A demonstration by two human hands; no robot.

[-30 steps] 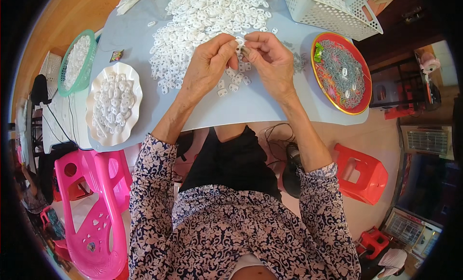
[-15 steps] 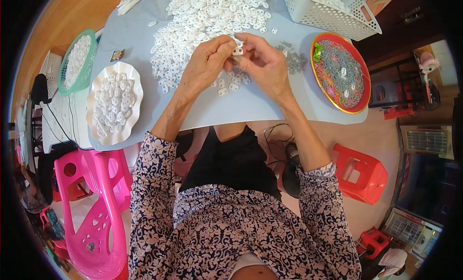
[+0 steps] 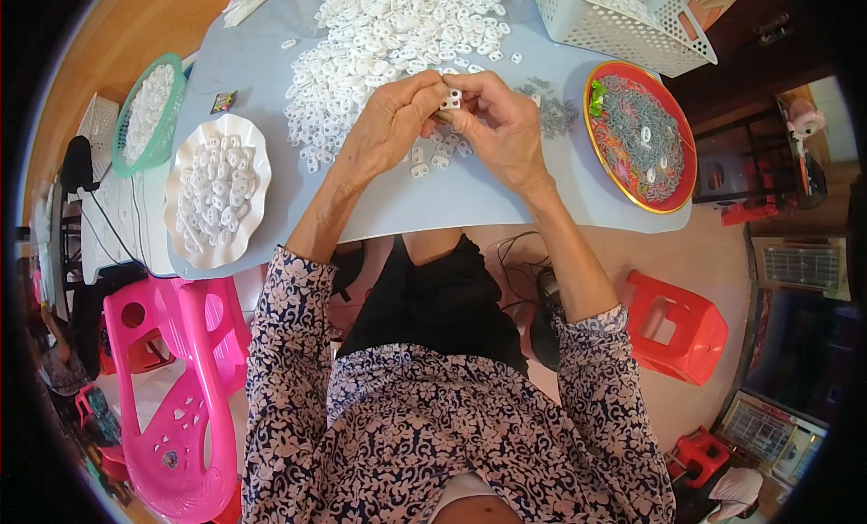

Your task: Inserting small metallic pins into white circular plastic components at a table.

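Note:
Between my two hands is a small white plastic piece with dark holes (image 3: 452,99), held over the grey-blue table. My left hand (image 3: 395,117) pinches its left side with fingers curled. My right hand (image 3: 499,125) grips it from the right between thumb and forefinger. Whether a smaller part sits in my fingers is hidden. A large heap of similar white pieces (image 3: 388,50) spreads beyond my hands, and a few loose white pieces (image 3: 433,155) lie just below them. Small grey metal parts (image 3: 553,113) are scattered right of my right hand.
A white scalloped dish (image 3: 258,194) of white pieces stands at left, near a green basket (image 3: 173,117) and a small wrapped packet (image 3: 222,101). At right are a red gold-rimmed tray (image 3: 684,185) of grey metal parts and a white perforated basket (image 3: 623,38). Pink chair (image 3: 163,434) and red stool (image 3: 704,334) stand below.
The white piece has turned slightly and shows more of its holed face. Both hands stay together in nearly the same place, with small finger shifts.

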